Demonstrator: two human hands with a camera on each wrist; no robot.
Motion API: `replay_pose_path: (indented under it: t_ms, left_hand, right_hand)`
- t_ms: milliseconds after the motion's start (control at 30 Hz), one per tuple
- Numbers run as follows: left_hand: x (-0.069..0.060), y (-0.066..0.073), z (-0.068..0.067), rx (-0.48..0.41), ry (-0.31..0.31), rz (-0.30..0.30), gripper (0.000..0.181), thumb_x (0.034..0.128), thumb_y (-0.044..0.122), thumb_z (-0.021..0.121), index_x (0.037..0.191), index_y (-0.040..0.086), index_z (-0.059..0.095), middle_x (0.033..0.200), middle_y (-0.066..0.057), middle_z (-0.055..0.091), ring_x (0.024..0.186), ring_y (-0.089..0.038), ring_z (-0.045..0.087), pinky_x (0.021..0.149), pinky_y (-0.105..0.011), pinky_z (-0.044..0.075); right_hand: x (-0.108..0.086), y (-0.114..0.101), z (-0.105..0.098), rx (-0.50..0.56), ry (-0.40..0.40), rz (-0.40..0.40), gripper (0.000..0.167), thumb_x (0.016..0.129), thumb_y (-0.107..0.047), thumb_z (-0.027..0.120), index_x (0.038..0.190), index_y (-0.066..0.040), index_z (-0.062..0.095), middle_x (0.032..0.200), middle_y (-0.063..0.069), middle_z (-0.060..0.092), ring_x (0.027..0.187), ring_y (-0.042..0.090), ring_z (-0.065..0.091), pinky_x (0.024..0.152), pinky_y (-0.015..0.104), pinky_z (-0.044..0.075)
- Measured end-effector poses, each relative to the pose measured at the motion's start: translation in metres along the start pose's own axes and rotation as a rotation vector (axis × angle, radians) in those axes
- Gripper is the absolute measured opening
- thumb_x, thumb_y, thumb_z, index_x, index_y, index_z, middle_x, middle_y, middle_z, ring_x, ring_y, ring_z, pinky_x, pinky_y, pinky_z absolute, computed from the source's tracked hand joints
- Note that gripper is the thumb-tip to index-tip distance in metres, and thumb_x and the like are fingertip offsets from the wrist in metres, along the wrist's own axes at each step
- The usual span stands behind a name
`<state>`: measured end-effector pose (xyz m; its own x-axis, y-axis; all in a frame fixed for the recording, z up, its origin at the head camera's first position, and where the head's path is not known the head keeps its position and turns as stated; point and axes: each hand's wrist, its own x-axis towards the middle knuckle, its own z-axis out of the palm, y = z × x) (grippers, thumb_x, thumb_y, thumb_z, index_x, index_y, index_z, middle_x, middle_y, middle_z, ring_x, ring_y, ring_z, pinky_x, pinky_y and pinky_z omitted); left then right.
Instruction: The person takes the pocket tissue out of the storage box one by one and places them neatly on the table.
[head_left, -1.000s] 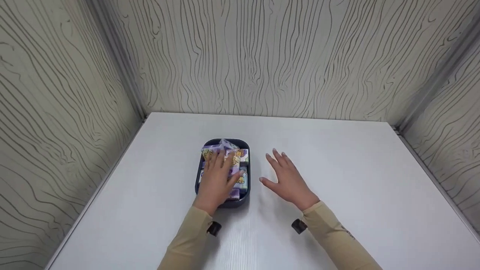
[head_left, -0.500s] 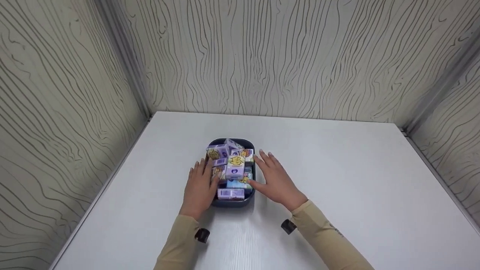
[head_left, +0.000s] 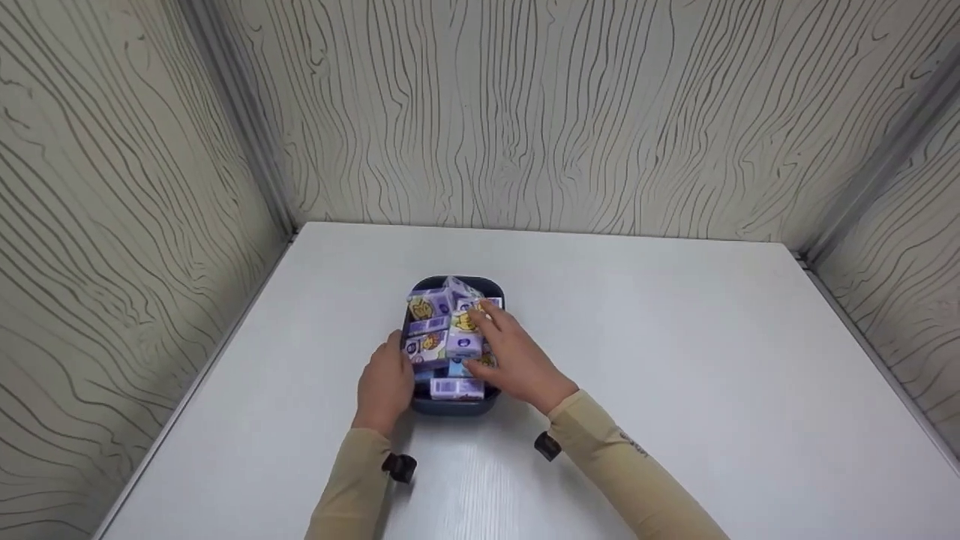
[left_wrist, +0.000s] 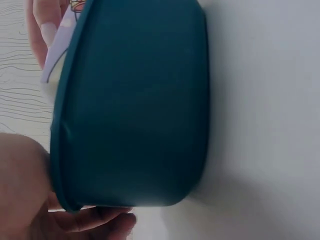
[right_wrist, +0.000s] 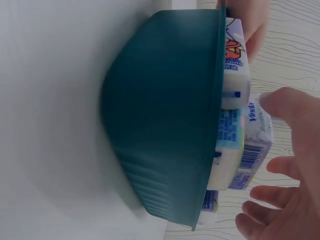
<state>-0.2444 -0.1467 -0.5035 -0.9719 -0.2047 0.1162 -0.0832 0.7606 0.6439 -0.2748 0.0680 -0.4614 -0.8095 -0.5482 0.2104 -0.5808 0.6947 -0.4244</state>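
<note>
Sleeves: tan, left sleeve (head_left: 352,480) at 7 o'clock and right sleeve (head_left: 622,465) at 4, counted from the middle of the bin (head_left: 454,407), 12 farthest away.
Wrist devices: black, one on the inner side of each wrist (head_left: 400,468) (head_left: 547,445).
Left hand (head_left: 386,386): at 8 o'clock, gripping the bin's rim, fingers round the outer side.
Right hand (head_left: 519,364): at 4 o'clock, over the packets, fingers spread and relaxed; how firmly it touches, I cannot tell.
Bin: dark blue-green, upright, heaped with packets.
Near packet (head_left: 456,389): purple, at 6 o'clock.
Blue packet (head_left: 457,369): just beyond it, partly covered.
Left packet (head_left: 424,349): at 9, just beside the left hand.
Topmost packet (head_left: 463,345): central, on the others, under the right hand's fingers.
Far packets: one at 11 (head_left: 430,304), another tilted at 12 (head_left: 460,287).
Table (head_left: 637,322): white, under the bin.
Back wall (head_left: 480,120): grain-patterned, at 12.
</note>
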Motion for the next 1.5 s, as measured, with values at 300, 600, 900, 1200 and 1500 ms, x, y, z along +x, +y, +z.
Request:
replay_pose_path:
  t_ms: [300,600,900,1200,1500]
  left_hand:
    - [0.004,-0.001,0.0,-0.019,0.023,-0.052,0.042,0.0999,0.016,0.045,0.139,0.0,0.044,0.125,-0.021,0.058,0.112,-0.036,0.057,0.088,-0.051,0.046]
    - [0.006,0.001,-0.001,-0.046,-0.001,-0.039,0.048,0.0986,0.014,0.048,0.146,0.007,0.04,0.134,-0.019,0.053,0.121,-0.035,0.051,0.096,-0.05,0.041]
    - [0.006,-0.001,0.0,-0.03,0.025,-0.024,0.048,0.0982,0.013,0.049,0.145,0.007,0.041,0.132,-0.02,0.054,0.118,-0.036,0.053,0.092,-0.051,0.044]
    - [0.005,0.002,0.004,-0.033,0.027,-0.003,0.047,0.0984,0.012,0.047,0.144,0.005,0.041,0.13,-0.021,0.055,0.115,-0.037,0.055,0.089,-0.051,0.045]
    - [0.004,-0.001,0.003,-0.037,0.012,-0.025,0.048,0.0994,0.013,0.047,0.147,0.007,0.038,0.134,-0.02,0.052,0.12,-0.037,0.052,0.094,-0.051,0.043]
  right_hand:
    - [0.015,-0.008,0.007,0.073,-0.015,0.037,0.073,0.089,-0.041,0.066,0.148,-0.011,0.035,0.153,0.013,0.025,0.14,0.029,0.025,0.109,0.041,0.026]
    - [0.017,-0.006,0.01,0.142,0.003,0.042,0.069,0.087,-0.031,0.071,0.143,-0.004,0.042,0.149,0.014,0.034,0.137,0.03,0.029,0.109,0.04,0.027]
    - [0.021,-0.003,0.007,0.144,0.017,-0.027,0.066,0.084,-0.023,0.075,0.139,0.0,0.046,0.143,0.017,0.04,0.133,0.033,0.035,0.108,0.042,0.029]
    - [0.02,0.01,-0.024,0.182,0.076,0.058,0.068,0.083,-0.021,0.076,0.141,-0.005,0.045,0.147,0.012,0.036,0.135,0.028,0.032,0.107,0.039,0.03]
    - [0.013,0.035,-0.048,0.174,0.149,0.151,0.067,0.082,-0.016,0.077,0.141,-0.008,0.046,0.148,0.01,0.035,0.136,0.026,0.033,0.106,0.038,0.033]
